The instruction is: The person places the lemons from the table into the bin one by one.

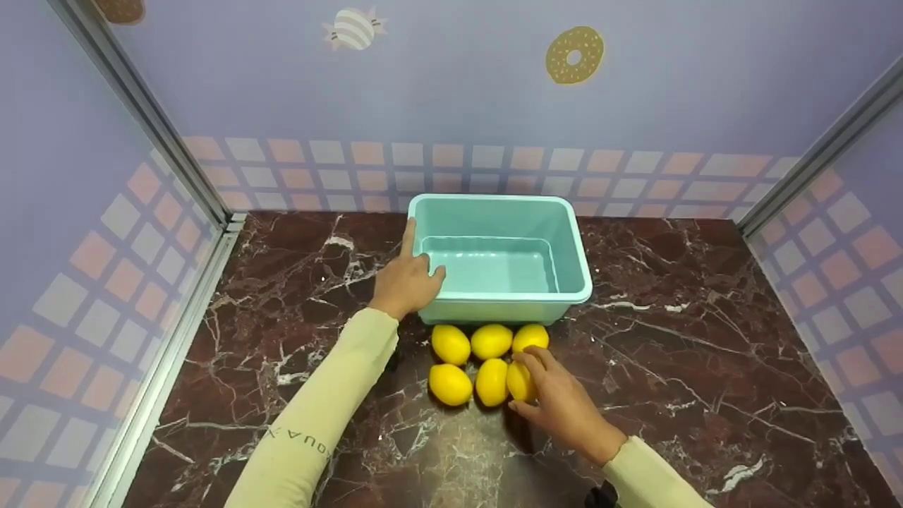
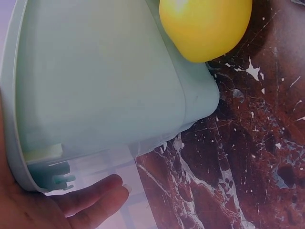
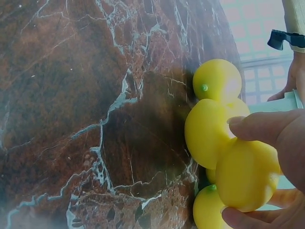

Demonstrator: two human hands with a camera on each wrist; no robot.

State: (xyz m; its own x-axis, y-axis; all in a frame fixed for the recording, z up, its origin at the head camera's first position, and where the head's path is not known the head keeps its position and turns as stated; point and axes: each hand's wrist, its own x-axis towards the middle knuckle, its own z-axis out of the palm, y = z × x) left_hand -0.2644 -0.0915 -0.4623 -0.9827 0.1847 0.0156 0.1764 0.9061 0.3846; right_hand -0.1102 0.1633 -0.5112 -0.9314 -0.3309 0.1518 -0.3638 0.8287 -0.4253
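At the left rim of a light teal plastic tub (image 1: 508, 298), my left hand (image 1: 409, 282) holds the edge, thumb inside; two of its fingers (image 2: 97, 200) show outside the wall in the left wrist view. My right hand (image 1: 564, 406) grips a yellow lemon (image 1: 520, 382) at the right end of the nearer row, thumb on one side and fingers on the other. That lemon (image 3: 248, 174) stands out in front of the others in the right wrist view. Several more lemons, such as one at the front left (image 1: 450, 385), lie in two rows before the tub.
A dark red marbled tabletop (image 1: 698, 353) spreads around the tub. Behind it stands a lilac wall (image 1: 465, 92) with a tile pattern, and side panels (image 1: 70, 212) with metal rails close in the left and right.
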